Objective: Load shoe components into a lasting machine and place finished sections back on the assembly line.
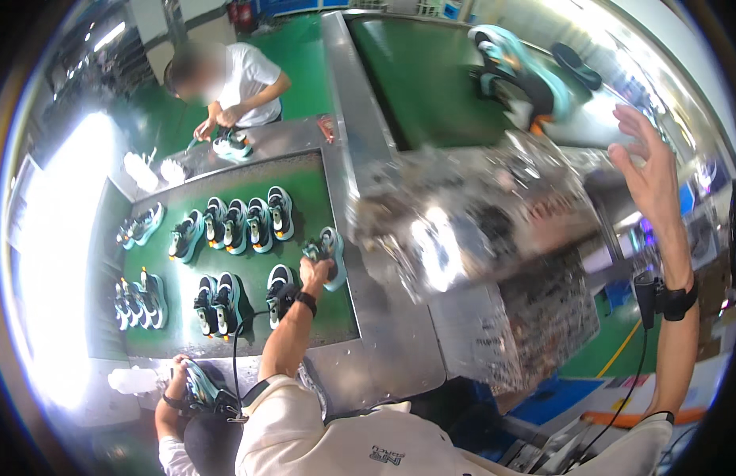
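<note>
My left hand is closed on a black and teal sneaker, near the right edge of the lower green belt. Its fingers are partly hidden against the shoe's upper. My right hand is raised at the far right, fingers apart, with nothing in it. Beyond its fingertips, a blurred teal and black sneaker with an orange part appears above the upper green belt. A dark shoe lies beside that one.
Several similar sneakers stand in rows on the lower belt. A person handles a shoe at its far side; another person holds a sneaker at the near left. A shiny plastic-covered block stands between my arms.
</note>
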Motion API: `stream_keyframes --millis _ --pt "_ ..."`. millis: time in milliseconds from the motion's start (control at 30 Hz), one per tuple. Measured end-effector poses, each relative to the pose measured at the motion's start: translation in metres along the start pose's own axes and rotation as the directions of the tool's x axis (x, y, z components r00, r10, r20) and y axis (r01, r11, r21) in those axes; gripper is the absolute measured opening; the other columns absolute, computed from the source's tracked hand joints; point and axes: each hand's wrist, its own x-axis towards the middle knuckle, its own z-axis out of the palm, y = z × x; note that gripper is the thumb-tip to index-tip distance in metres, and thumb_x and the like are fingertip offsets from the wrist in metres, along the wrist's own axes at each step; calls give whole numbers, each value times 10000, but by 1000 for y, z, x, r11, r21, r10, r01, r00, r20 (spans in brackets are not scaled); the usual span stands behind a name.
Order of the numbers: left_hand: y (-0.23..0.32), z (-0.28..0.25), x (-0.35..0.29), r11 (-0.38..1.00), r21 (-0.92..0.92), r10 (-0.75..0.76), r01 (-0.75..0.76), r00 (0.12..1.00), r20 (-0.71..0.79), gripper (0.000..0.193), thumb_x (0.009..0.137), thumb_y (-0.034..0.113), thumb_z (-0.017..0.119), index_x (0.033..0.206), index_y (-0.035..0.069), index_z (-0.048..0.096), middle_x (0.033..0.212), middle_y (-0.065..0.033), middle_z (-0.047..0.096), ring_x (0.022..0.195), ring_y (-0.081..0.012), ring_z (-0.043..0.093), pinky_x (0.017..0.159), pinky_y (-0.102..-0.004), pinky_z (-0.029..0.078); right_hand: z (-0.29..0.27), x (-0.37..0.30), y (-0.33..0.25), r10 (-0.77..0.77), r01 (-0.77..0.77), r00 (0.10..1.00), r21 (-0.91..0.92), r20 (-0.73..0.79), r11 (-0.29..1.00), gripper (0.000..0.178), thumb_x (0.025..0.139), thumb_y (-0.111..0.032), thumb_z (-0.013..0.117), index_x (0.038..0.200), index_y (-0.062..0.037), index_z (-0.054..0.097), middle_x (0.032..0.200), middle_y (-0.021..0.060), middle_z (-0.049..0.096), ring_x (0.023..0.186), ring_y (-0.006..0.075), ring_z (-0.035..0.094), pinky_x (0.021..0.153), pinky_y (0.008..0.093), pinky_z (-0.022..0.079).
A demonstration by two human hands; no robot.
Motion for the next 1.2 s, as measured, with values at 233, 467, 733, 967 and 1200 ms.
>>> stream_keyframes --millis 233,467,733,967,1200 --pt "-22 8 151 906 348 326 -242 923 -207 657 805 153 669 1353 -31 358 1246 -290 560 1059 -477 607 903 -520 502 112 153 -45 -25 60 986 -208 167 976 867 887 -587 623 1487 -17 364 1439 249 481 1258 392 527 1055 424 400" --pt "-7 21 171 890 449 199 -74 951 -238 714 922 320 616 1433 -28 261 1289 -287 510 983 -480 642 811 -542 544 143 206 -18 118 -90 951 -111 285 990 775 824 -360 667 1477 -44 394 1373 207 527 1260 256 519 1081 344 352" --pt "-60 -11 187 865 395 390 -309 910 -141 759 907 328 652 1440 -61 277 1447 -295 390 1310 -477 437 1069 -511 402 133 205 -30 194 -77 902 -296 386 952 908 622 -181 688 1464 -78 364 1279 215 552 1183 342 551 1018 385 422" --pt "-136 53 -15 884 -310 441 -349 842 310 664 881 132 695 1440 -45 383 1403 -256 483 1272 -371 514 1062 -423 426 143 190 -41 -291 300 952 -105 95 948 730 658 -231 767 1305 -35 490 1142 238 633 1058 384 623 935 437 493" --pt "83 31 -284 868 122 -182 -482 -80 980 730 923 441 660 1461 17 406 1409 -178 527 1342 -348 464 1141 -455 334 -48 103 -50 -107 151 973 212 -203 966 987 675 -249 837 1458 54 317 1346 238 527 1235 264 529 1099 410 374"
